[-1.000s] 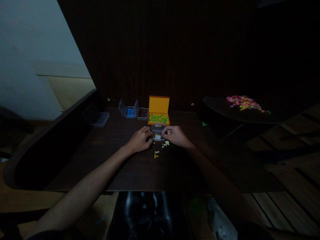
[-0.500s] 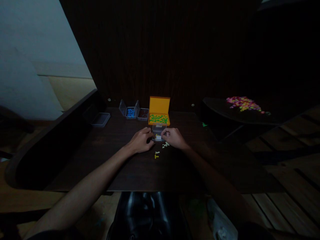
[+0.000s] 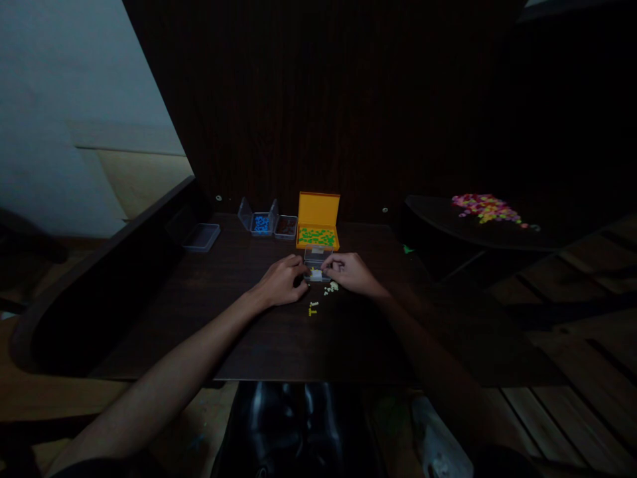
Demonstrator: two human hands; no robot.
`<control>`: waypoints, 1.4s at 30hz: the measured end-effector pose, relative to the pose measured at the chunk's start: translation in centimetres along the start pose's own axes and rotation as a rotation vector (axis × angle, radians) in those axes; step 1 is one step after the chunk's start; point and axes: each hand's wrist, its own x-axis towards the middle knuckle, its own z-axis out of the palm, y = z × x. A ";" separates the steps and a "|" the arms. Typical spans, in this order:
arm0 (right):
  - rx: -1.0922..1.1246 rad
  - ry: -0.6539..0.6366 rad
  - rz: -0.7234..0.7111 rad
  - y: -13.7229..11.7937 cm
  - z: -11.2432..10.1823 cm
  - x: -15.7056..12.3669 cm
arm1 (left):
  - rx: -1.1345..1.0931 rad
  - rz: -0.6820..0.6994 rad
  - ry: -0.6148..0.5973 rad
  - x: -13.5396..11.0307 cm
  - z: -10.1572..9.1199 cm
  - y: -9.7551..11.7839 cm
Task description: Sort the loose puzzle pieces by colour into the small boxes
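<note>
Both my hands rest on the dark table (image 3: pixel 239 332) on either side of a small clear box (image 3: pixel 316 271) that holds pale and yellow bits. My left hand (image 3: pixel 281 282) is curled, its fingertips touching the box's left edge. My right hand (image 3: pixel 351 272) is curled too, with fingertips pinched at the box's right edge; what they pinch is too small to make out. A little heap of pale beads (image 3: pixel 330 287) lies just below my right hand, and a few yellow beads (image 3: pixel 312 308) lie nearer to me.
Behind the clear box stands an open orange box (image 3: pixel 318 226) with green beads. Left of it are a clear case with blue beads (image 3: pixel 259 223), a case with dark beads (image 3: pixel 285 226) and a flat clear lid (image 3: pixel 200 236). Multicoloured beads (image 3: pixel 485 206) lie on a side surface at right.
My right hand slid a little left to the clear box, then eased back; its fingers now pinch at the box's edge. My left hand stayed almost still.
</note>
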 end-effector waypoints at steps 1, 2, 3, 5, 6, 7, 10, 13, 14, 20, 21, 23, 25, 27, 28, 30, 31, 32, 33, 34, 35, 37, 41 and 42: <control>0.013 -0.036 -0.019 -0.1 0.0 -0.1 | 0.005 -0.003 -0.004 0.0 0.0 0.1; 0.016 -0.065 -0.032 -0.3 0.0 -0.1 | 0.010 -0.005 -0.010 0.0 -0.1 0.1; 0.006 -0.080 -0.037 -0.4 0.1 -0.2 | 0.017 -0.006 -0.016 0.0 -0.1 0.2; -0.063 -0.055 -0.019 -0.4 0.1 -0.3 | 0.032 -0.005 -0.024 0.1 -0.1 0.2; -0.116 -0.027 -0.002 -0.4 0.1 -0.3 | 0.038 -0.004 -0.024 0.1 -0.1 0.2; -0.172 -0.003 0.020 -0.4 0.1 -0.3 | 0.042 -0.002 -0.023 0.1 -0.1 0.2; -0.290 0.019 0.070 -0.3 0.1 -0.3 | 0.034 0.000 -0.022 0.1 0.0 0.1; -0.321 0.006 0.084 -0.4 0.1 -0.3 | 0.010 0.001 -0.019 0.1 0.2 0.0; -0.324 0.005 0.082 -0.5 0.1 -0.3 | 0.005 0.002 -0.015 0.1 0.2 0.0; -0.321 -0.017 0.092 -0.6 0.2 -0.3 | -0.004 0.012 -0.016 0.0 0.3 -0.1; -0.324 -0.022 0.099 -0.6 0.2 -0.3 | -0.006 0.014 -0.019 0.1 0.3 -0.1; -0.329 -0.031 0.110 -0.6 0.3 -0.3 | -0.003 0.019 -0.021 0.0 0.3 -0.1; -0.329 -0.035 0.116 -0.6 0.4 -0.3 | 0.010 0.025 -0.024 0.0 0.3 -0.2; -0.323 -0.036 0.115 -0.5 0.5 -0.3 | 0.024 0.029 -0.025 0.0 0.4 -0.2; -0.320 -0.038 0.114 -0.5 0.5 -0.3 | 0.027 0.031 -0.026 0.0 0.4 -0.2; -0.320 -0.044 0.116 -0.5 0.5 -0.3 | 0.033 0.031 -0.030 0.0 0.3 -0.2; -0.324 -0.048 0.119 -0.5 0.5 -0.3 | 0.035 0.030 -0.031 0.0 0.3 -0.2; -0.328 -0.052 0.120 -0.6 0.5 -0.3 | 0.038 0.026 -0.030 0.0 0.3 -0.1; -0.332 -0.056 0.118 -0.6 0.4 -0.3 | 0.041 0.026 -0.029 0.0 0.3 -0.1; -0.334 -0.060 0.115 -0.6 0.4 -0.3 | 0.042 0.028 -0.028 0.0 0.3 -0.1; -0.335 -0.063 0.113 -0.6 0.4 -0.3 | 0.043 0.030 -0.027 0.0 0.3 -0.1; -0.338 -0.066 0.116 -0.7 0.4 -0.3 | 0.045 0.036 -0.027 0.0 0.3 -0.1; -0.348 -0.081 0.128 -0.9 0.2 -0.3 | 0.051 0.033 -0.011 -0.1 0.3 -0.1; -0.350 -0.084 0.128 -0.9 0.2 -0.3 | 0.047 0.032 -0.001 -0.1 0.2 -0.1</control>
